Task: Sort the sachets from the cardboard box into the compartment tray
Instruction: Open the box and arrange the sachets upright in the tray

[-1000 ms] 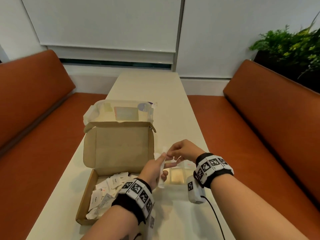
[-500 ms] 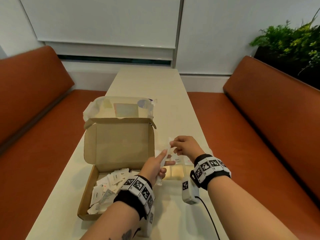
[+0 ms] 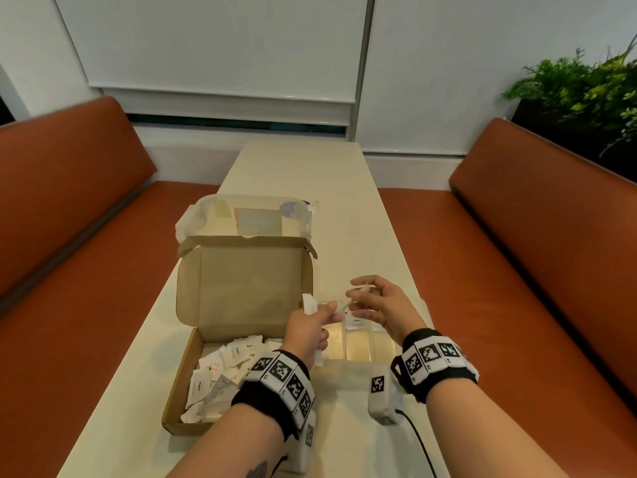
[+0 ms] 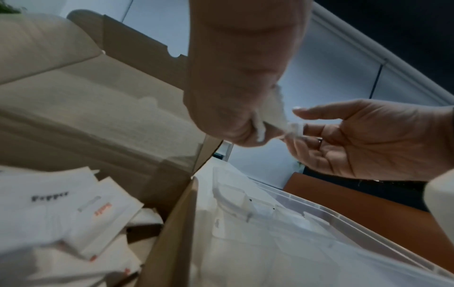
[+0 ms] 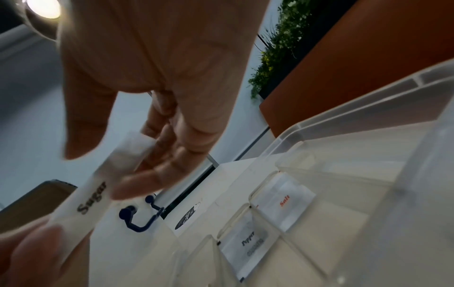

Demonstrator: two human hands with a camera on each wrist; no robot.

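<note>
The open cardboard box [image 3: 241, 288] sits on the table's left side with several white sachets [image 3: 224, 370] in it. To its right lies the clear compartment tray [image 3: 358, 350]; a Pepper sachet [image 5: 248, 244] and a Salt sachet [image 5: 285, 202] stand in two neighbouring compartments. Above the tray my left hand [image 3: 327, 310] grips a small bundle of white sachets [image 4: 272, 108]. A long Sugar stick sachet [image 5: 98, 192] stretches from that hand to my right hand [image 3: 362, 291], which pinches its far end between thumb and fingers.
A clear lidded plastic container [image 3: 255, 219] stands right behind the box's raised lid. The narrow table [image 3: 310, 174] runs on to the wall. Orange benches [image 3: 517, 270] flank it, and a plant [image 3: 579, 91] stands at the far right.
The hands, close together a second ago, have drawn apart. My right hand has moved right with the end of the Sugar stick, and the left hand has shifted slightly left.
</note>
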